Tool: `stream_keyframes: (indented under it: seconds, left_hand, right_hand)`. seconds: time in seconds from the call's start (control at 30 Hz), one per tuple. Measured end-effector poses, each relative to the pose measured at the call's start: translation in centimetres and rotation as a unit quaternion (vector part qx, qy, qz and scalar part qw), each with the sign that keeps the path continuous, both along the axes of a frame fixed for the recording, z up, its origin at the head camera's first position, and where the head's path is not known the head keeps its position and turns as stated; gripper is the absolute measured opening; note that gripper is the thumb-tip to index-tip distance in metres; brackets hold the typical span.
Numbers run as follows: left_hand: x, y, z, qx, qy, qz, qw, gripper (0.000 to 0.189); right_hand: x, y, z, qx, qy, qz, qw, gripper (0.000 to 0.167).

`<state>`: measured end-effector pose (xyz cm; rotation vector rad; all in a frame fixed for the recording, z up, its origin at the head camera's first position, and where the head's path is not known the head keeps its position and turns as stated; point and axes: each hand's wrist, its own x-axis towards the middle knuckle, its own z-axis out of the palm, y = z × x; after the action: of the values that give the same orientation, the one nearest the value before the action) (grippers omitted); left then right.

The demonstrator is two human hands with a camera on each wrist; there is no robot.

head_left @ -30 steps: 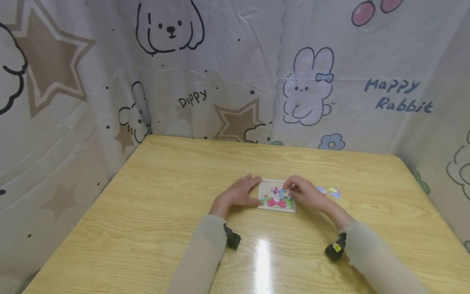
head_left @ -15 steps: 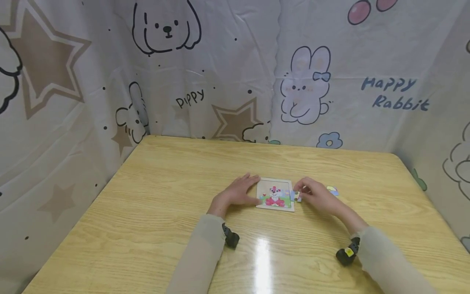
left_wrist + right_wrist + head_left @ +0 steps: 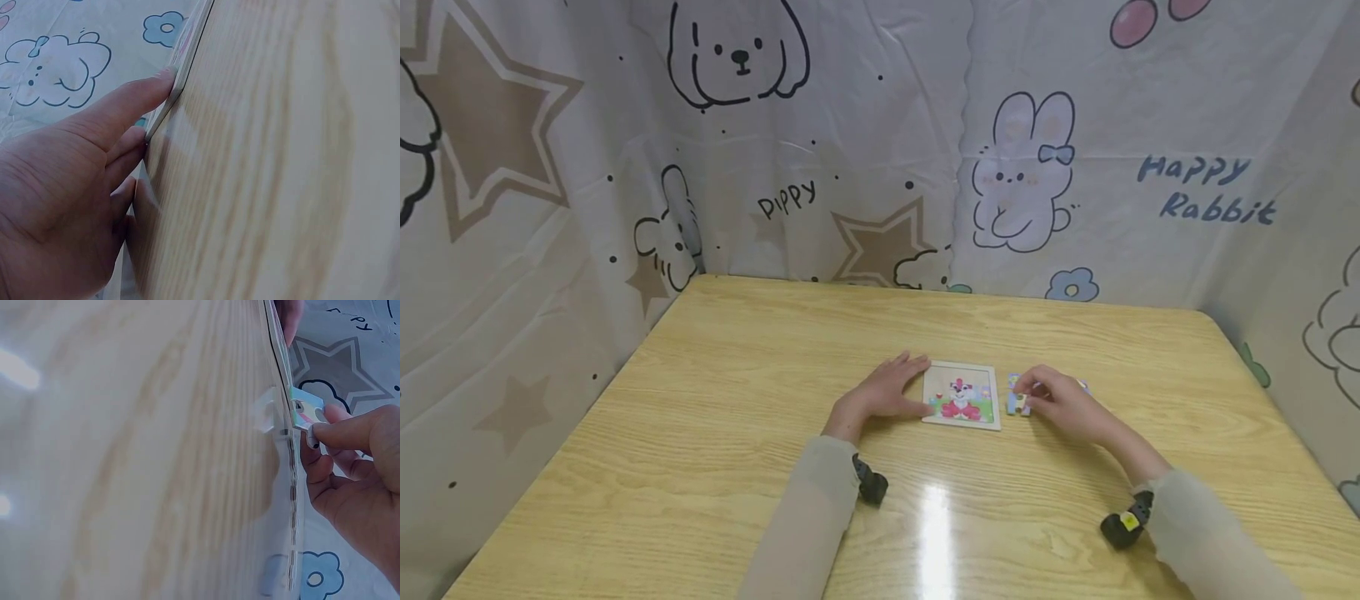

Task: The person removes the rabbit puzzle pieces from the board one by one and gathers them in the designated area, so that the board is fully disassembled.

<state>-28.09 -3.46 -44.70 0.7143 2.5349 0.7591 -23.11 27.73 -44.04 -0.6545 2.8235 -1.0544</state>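
Observation:
A square puzzle tray [image 3: 962,426] lies on the table, pieces in its lower part forming a pink and white cartoon animal on green. My left hand [image 3: 889,389] rests at the tray's left side, thumb by the lower corner and fingers by the upper one. In the left wrist view the straight thumb [image 3: 128,103] touches the tray's edge. Right of the tray, my right hand [image 3: 1063,403] pinches a light blue puzzle piece [image 3: 1017,404] between thumb and fingertips. The right wrist view shows this piece [image 3: 306,407] tilted, with a pale yellow and pink print.
Another puzzle piece [image 3: 1012,381] lies just behind the held one. More loose pieces [image 3: 1083,385] show partly behind the right hand. The wooden table [image 3: 760,358] meets a printed curtain [image 3: 850,150] along its back edge.
My right hand has moved the pinched puzzle piece from over the tray's right part to the right, outside the tray. The left hand has stayed at the tray's left side.

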Motion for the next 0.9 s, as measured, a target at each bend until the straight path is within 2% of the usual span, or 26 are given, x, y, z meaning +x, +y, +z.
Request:
stream_keyframes:
  seconds: [0.9]
  left_hand:
    - [-0.18, -0.06, -0.13, -0.008, 0.011, -0.005, 0.9999, 0.082]
  right_hand:
    - [-0.33, 0.53, -0.31, 0.015, -0.029, 0.024, 0.9992, 0.013]
